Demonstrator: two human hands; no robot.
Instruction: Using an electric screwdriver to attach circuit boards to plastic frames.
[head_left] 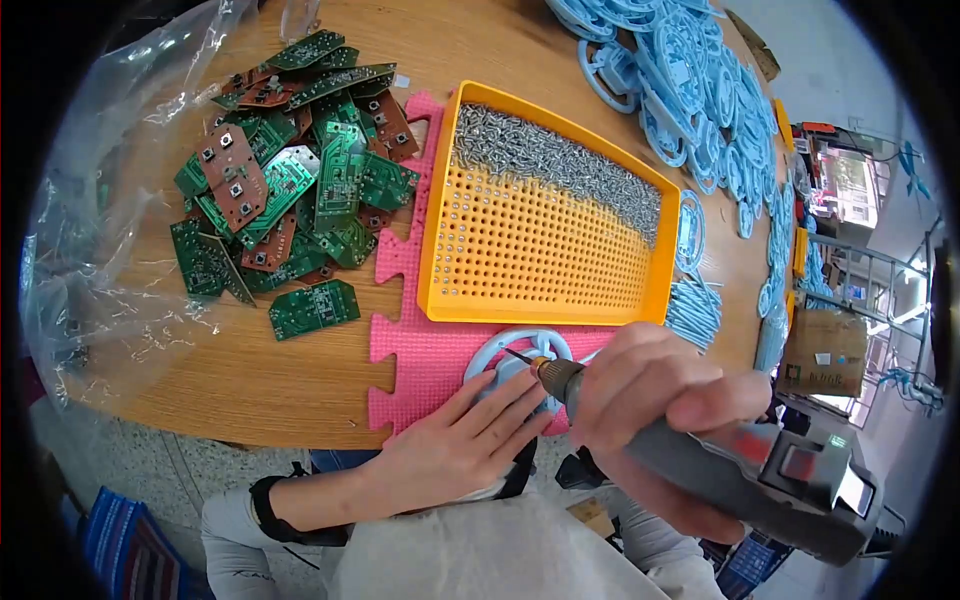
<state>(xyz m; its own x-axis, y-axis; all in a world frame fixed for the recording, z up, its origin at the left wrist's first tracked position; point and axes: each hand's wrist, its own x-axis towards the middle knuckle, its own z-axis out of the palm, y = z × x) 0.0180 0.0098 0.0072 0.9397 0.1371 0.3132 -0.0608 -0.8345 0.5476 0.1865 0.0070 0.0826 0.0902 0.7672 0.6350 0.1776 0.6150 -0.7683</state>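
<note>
Nearest to us is our right hand (650, 395), clamped around a grey electric screwdriver (740, 470); its long axis runs from lower right up to the left, and the bit tip points at a round light-blue plastic part (500, 360). This part lies on the pink foam mat (420, 370), just left of the right hand. Our left hand (455, 440) is nearer: its flat, spread fingers (505, 395) press on the part. Behind them stand the yellow tray (445, 200) of screws and a pile of circuit boards (290, 180).

circuit boards (285, 190) left of tray (440, 270), screws (560, 165) inside.
</note>
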